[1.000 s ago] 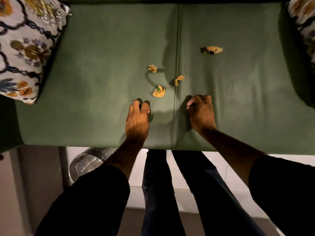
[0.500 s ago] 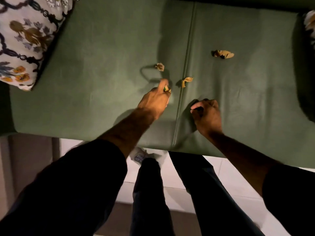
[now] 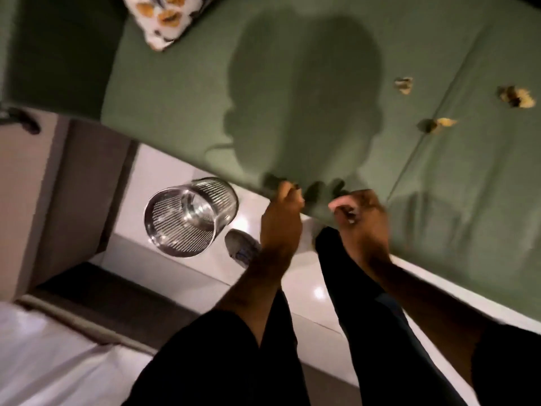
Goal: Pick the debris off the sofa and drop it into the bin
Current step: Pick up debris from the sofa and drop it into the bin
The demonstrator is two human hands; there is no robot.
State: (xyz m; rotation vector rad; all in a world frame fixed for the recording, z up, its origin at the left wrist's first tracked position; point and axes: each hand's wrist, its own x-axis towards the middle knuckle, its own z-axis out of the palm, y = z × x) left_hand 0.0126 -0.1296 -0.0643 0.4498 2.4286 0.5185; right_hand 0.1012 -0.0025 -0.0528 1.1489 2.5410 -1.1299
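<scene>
While the view is tilted and smeared, the left hand [image 3: 281, 221] hangs over the front edge of the green sofa [image 3: 292, 92] with its fingers [image 3: 288, 192] pinched together at the tips; something small and dark shows at the fingertips, too blurred to name, so whether it grips a scrap cannot be told. Just beside it, the right hand [image 3: 361, 219] is curled into a loose fist over the sofa's edge, and whether anything sits inside cannot be told either.

Three crumpled yellowish scraps lie on the seat, well apart from both hands: one small scrap [image 3: 404, 85] on the near cushion, a thin scrap [image 3: 437, 124] by the seam between cushions, and a larger scrap [image 3: 516, 96] stretched roughly sideways on the far cushion.

On the pale floor [image 3: 175, 171] stands the metal mesh bin [image 3: 190, 216], upright, its open mouth facing the camera, near the left hand and below the sofa's edge.
</scene>
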